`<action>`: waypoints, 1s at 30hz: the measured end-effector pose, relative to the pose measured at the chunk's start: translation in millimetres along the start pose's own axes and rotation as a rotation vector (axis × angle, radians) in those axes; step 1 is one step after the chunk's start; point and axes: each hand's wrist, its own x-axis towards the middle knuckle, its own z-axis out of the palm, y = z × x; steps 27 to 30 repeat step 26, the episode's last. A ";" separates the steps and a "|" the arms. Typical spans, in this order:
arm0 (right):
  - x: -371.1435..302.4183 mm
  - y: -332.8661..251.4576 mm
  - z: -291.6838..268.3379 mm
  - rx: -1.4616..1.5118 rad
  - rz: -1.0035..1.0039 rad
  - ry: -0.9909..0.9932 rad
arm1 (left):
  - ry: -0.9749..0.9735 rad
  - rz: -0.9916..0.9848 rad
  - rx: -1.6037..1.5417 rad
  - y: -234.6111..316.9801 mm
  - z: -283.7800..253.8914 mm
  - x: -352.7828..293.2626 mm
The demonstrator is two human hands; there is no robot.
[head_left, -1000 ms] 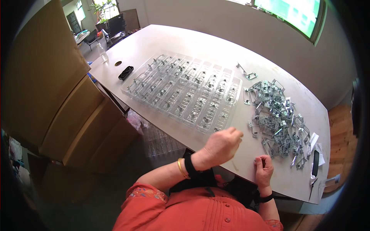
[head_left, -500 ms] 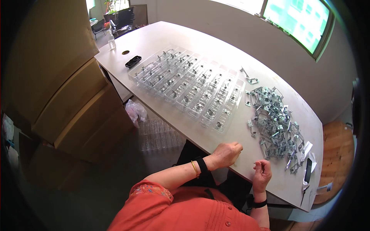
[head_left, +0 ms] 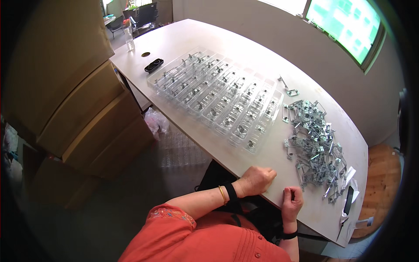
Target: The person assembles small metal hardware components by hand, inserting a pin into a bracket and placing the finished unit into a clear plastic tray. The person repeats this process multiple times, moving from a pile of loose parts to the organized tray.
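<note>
My left hand, with a gold bangle and a black band at its wrist, is curled closed over the table's near edge. My right hand is also closed, thumb against the fingers, a little to the right and nearer to me. The hands are apart. What either one holds, if anything, is hidden by the fingers. Beyond the right hand lies a heap of tangled silvery metal brackets. Past the left hand, a clear plastic tray spreads over the table, with similar metal parts sitting in its rows of compartments.
A separate bracket lies behind the heap. White paper with a black-handled tool is at the table's right edge. A black case and a clear bottle stand far left. Cardboard boxes are stacked left; another clear tray lies below the table.
The view has shifted slightly. My right hand has turned, its fingers folding in more tightly. My left hand stays closed near the same spot by the table edge.
</note>
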 end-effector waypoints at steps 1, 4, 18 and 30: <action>-0.7 -3.4 0.0 0.021 0.024 -0.012 | -0.007 -0.007 -0.007 1.4 -0.9 -0.9; -0.5 -7.6 0.1 0.066 0.071 -0.049 | -0.010 -0.014 -0.018 3.5 -3.6 -0.8; 9.2 -20.0 -0.1 0.039 -0.110 -0.158 | -0.057 -0.004 0.013 11.8 -18.8 4.4; 11.1 -17.0 -5.5 0.063 -0.134 -0.222 | -0.105 -0.042 0.053 13.6 -15.5 0.7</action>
